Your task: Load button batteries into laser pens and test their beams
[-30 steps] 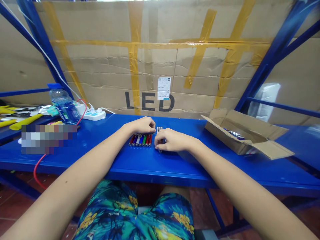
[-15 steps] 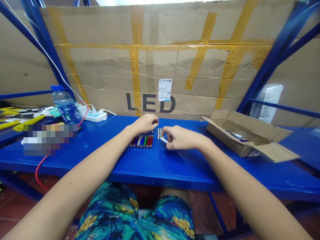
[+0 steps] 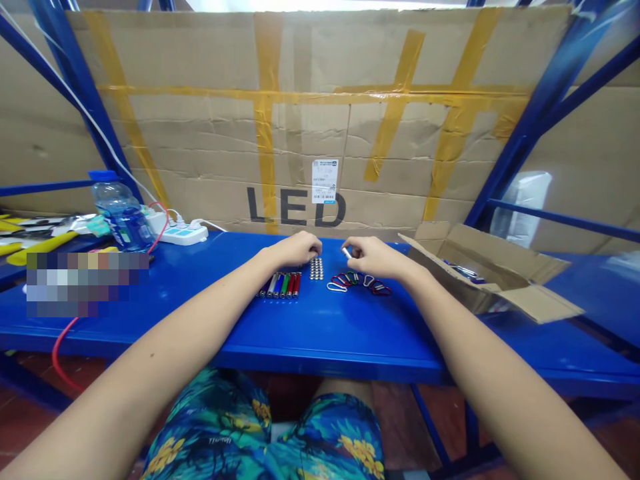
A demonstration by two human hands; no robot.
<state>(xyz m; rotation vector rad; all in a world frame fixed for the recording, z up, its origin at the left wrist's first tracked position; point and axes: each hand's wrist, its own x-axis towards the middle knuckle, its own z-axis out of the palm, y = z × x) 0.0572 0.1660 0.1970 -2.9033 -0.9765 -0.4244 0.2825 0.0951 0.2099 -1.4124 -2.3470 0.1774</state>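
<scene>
My left hand (image 3: 299,249) is curled, fingertips pressed together at the far end of a block of small silver button-shaped pieces (image 3: 317,269); whatever it may pinch is hidden. Pinched between the thumb and finger of my right hand (image 3: 371,257) is a short, thin white stick (image 3: 347,253), raised off the table. Below my left wrist lies a row of metallic tubes (image 3: 284,285) in red, green, blue and silver, side by side. Several coloured carabiners (image 3: 357,281) fan out just nearer to me than my right hand.
An open cardboard box (image 3: 480,293) with some items inside stands at the right of the blue table (image 3: 320,333). At the left are a water bottle (image 3: 120,213), a white power strip (image 3: 183,232) and a red cable (image 3: 57,347). A large cardboard sheet (image 3: 210,147) closes off the back.
My right hand has moved away from the silver pieces, back and to the right, still pinching the white stick. The carabiners have come into sight. My left hand has shifted slightly over the pieces.
</scene>
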